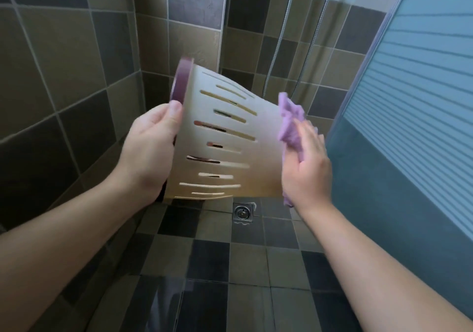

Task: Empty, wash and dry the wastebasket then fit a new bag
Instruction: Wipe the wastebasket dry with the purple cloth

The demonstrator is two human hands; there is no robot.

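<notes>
A cream slotted wastebasket [258, 157] with a purple rim ring [180, 81] is held sideways in the air over the shower floor, its mouth to the left and its bottom to the right. My left hand [147, 157] grips the rim end, thumb on the purple ring. My right hand [307, 168] presses a lilac cloth [290, 124] flat against the basket's bottom, fingers nearly straight. The basket's inside is hidden.
A square metal floor drain [243, 212] lies below the basket on the wet tiled floor. Tiled walls stand left and behind. Shower hoses [281, 30] hang at the back. A frosted glass shower door [414, 96] closes the right side.
</notes>
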